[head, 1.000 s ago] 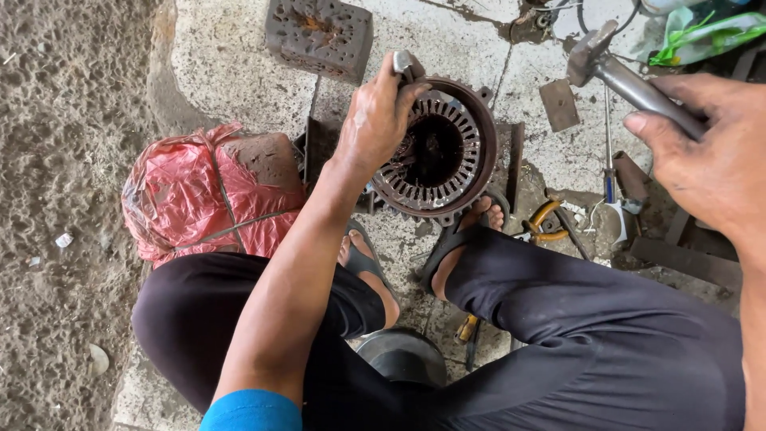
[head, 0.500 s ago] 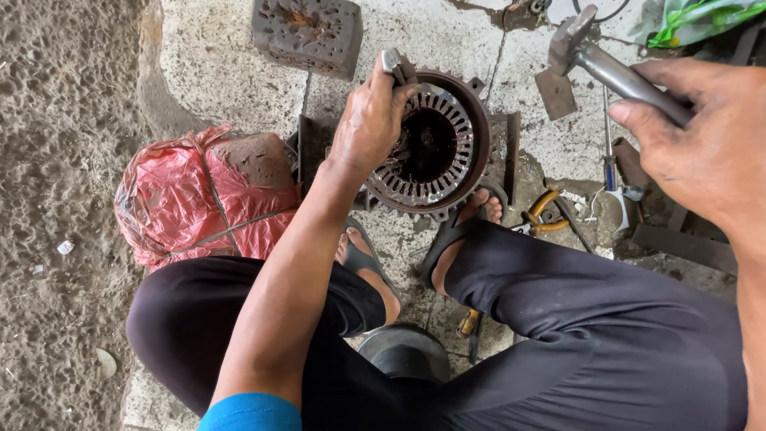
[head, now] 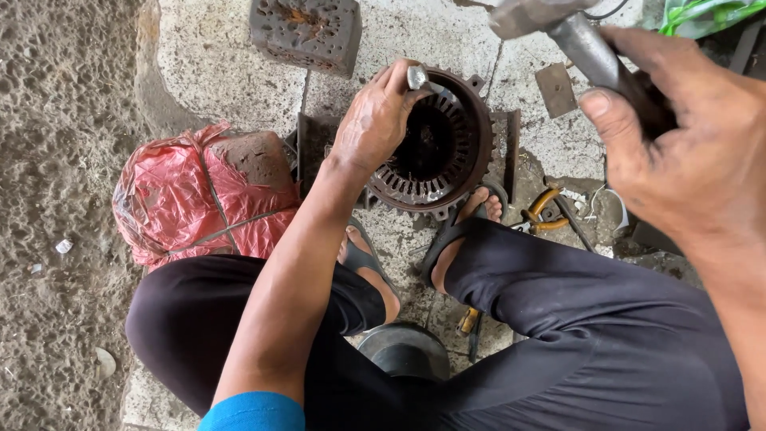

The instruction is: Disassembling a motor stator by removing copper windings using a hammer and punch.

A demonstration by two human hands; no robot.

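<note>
**A:** Rough concrete slab (head: pixel 239 88) with dirt to one side, and the person squats on it in sandals. A rusty perforated block (head: pixel 307 30) sits at the top, and a brick wrapped in a red plastic bag (head: pixel 199 195) lies by the knee. What are the hands doing?

**B:** The left hand (head: pixel 373 120) is closed around a short metal punch (head: pixel 417 77), tip set on the upper rim of the round motor stator (head: pixel 439 148). The stator lies flat on the slab just ahead of the toes, on metal strips. The right hand (head: pixel 686 160) is clenched on the handle of a hammer (head: pixel 558 28), raised high and close to the camera.

**A:** So what could go wrong?

**B:** The fingers wrap the punch just under its struck end. A blow slightly off line could glance off and land on the knuckles. The hammer head is partly cut off by the frame, so I can't judge how it is aimed.

**A:** And the stator itself?

**B:** Nothing clamps it. A hard hit at the rim could tip or skid it toward the bare toes (head: pixel 487 206). A slanted punch might also slip into the slots and gouge them.

**A:** Anything loose nearby?

**B:** Yellow-handled pliers (head: pixel 546 211) lie just beside the right foot, where a jumping stator could catch them.
</note>
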